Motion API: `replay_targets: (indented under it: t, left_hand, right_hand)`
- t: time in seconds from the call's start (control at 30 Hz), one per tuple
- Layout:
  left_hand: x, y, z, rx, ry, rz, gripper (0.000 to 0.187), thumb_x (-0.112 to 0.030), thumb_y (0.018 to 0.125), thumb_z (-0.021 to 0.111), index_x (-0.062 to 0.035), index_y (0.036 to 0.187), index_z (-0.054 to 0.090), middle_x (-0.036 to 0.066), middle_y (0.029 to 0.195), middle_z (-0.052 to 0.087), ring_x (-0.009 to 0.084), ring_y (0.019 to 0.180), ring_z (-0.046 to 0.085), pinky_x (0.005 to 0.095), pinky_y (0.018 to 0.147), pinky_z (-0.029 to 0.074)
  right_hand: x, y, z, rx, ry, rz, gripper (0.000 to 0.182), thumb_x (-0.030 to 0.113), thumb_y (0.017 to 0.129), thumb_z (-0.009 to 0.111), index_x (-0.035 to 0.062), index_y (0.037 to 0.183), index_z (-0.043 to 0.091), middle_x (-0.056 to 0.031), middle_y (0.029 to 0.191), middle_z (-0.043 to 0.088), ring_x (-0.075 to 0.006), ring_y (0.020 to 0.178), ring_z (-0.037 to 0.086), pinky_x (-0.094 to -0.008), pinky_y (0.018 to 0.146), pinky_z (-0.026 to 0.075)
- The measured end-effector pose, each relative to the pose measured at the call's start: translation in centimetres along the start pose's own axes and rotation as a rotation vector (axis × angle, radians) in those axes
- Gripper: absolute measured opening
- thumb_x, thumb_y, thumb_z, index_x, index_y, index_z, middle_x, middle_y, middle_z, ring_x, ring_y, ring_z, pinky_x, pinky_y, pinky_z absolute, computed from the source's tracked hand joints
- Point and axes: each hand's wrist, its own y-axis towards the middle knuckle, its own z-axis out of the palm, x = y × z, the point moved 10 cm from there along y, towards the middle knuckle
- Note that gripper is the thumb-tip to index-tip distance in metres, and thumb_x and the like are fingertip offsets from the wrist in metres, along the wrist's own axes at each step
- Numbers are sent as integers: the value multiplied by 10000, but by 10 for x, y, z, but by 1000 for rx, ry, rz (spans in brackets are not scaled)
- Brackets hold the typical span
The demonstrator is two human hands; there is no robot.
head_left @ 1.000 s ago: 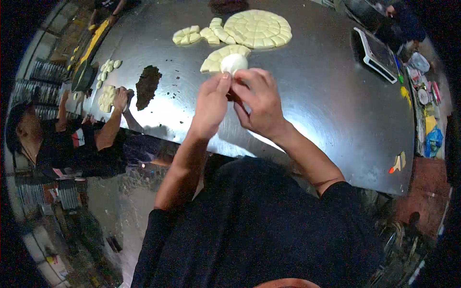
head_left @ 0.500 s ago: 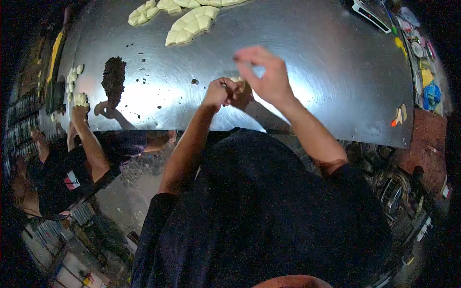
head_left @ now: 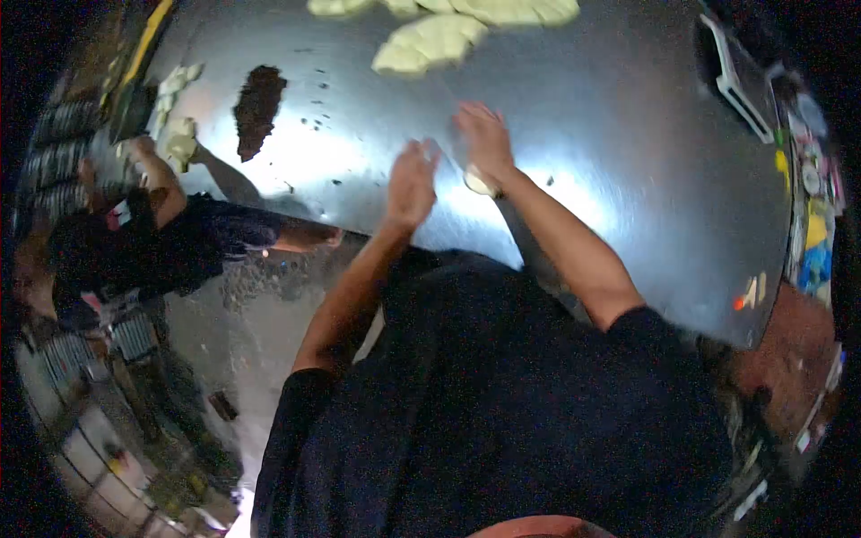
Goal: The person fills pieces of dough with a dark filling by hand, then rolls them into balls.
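Over the metal table [head_left: 592,117], my right hand [head_left: 486,143] is stretched out flat, fingers pointing away from me. A small round piece of pale dough [head_left: 481,182] shows at the heel of that hand, partly covered by it. To its left my left hand [head_left: 413,186] is raised with straight fingers, slightly blurred, holding nothing I can see. Farther out lies a scored slab of pale dough [head_left: 429,45], with more dough [head_left: 529,9] behind it. A long heap of dark brown filling [head_left: 259,113] rests on the left part of the table, with crumbs beside it.
At the left, another person's hand [head_left: 139,148] is near a lump of dough [head_left: 181,142], with more small dough pieces [head_left: 178,81] beyond. A white-framed object [head_left: 740,85] lies at the far right. A small orange-tipped item [head_left: 749,294] sits near the right corner.
My hands have moved apart from the dough piece they were close around; my right hand has come down flat at it, and my left fingers have straightened. The view has turned left.
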Motion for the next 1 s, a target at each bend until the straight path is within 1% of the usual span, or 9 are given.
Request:
replay_targets:
  t: [0.03, 0.1, 0.33, 0.4, 0.53, 0.63, 0.8, 0.87, 1.0]
  left_hand:
    - [-3, 1, -7, -2, -116, 35, 274, -86, 947, 472, -32, 1173, 616, 178, 1276, 569, 353, 1227, 485, 404, 1074, 373]
    - [7, -6, -21, -6, -334, -70, 280, -80, 924, 482, -13, 1156, 624, 146, 1258, 587, 324, 1211, 511, 405, 1045, 413]
    - [32, -41, -68, -139, -225, 48, 247, -7, 809, 571, 5, 1040, 656, 139, 1064, 612, 302, 1023, 563, 384, 881, 484]
    - [41, -40, -69, -146, -255, -38, 209, -29, 831, 571, 9, 1017, 658, 142, 1050, 614, 314, 999, 572, 376, 867, 494]
    - [65, -22, -74, -122, -216, -205, 160, -50, 801, 607, 7, 947, 640, 135, 981, 606, 308, 987, 568, 401, 847, 486]
    - [132, -16, -77, -426, -984, -605, 195, -136, 850, 614, 13, 977, 617, 138, 1013, 608, 310, 1018, 572, 388, 863, 485]
    - [119, 32, -100, -412, 2, -314, 426, -195, 895, 619, 83, 1210, 549, 287, 1349, 438, 422, 1209, 464, 456, 987, 424]
    - [117, 42, -62, -252, -332, -350, 463, -201, 882, 635, 20, 1276, 532, 266, 1384, 415, 427, 1263, 410, 471, 1067, 337]
    - [76, 46, -48, -125, -30, -269, 465, -299, 934, 554, -62, 1331, 503, 232, 1394, 412, 419, 1319, 353, 549, 1100, 252]
  right_hand:
    - [2, -4, -22, 73, 302, 211, 298, 276, 924, 523, 81, 1115, 642, -165, 1238, 591, -402, 1216, 484, -479, 1026, 357]
    - [7, -38, -20, 340, -88, -181, 412, 262, 903, 537, 84, 1275, 525, -207, 1238, 564, -401, 1236, 467, -476, 1021, 390]
    - [34, -34, -22, 959, -248, 153, 543, 334, 726, 746, 63, 1137, 518, -221, 1061, 648, -398, 962, 640, -470, 832, 501]
    - [82, 13, -8, 669, -170, -62, 435, 251, 735, 716, 51, 1083, 549, -226, 937, 641, -371, 906, 651, -437, 783, 507]
    - [219, 78, -21, 372, 1210, 127, 438, 192, 898, 620, 28, 1266, 448, -93, 1110, 611, -176, 903, 637, -279, 770, 495]
    - [267, 72, -67, 214, 651, -283, 395, 204, 846, 659, 43, 1187, 540, -126, 1106, 619, -250, 921, 643, -332, 782, 512]
    - [209, 31, -62, 295, 427, -300, 539, 253, 772, 725, 48, 1235, 539, -178, 1153, 595, -350, 1032, 598, -401, 904, 479]
    - [173, 37, -79, 93, 224, -294, 710, 311, 742, 756, 81, 1349, 470, -180, 1299, 520, -355, 1197, 501, -446, 1027, 395]
    - [141, 91, -98, 77, 70, -271, 922, 392, 674, 802, 131, 1445, 369, -177, 1458, 366, -407, 1346, 327, -496, 1108, 294]
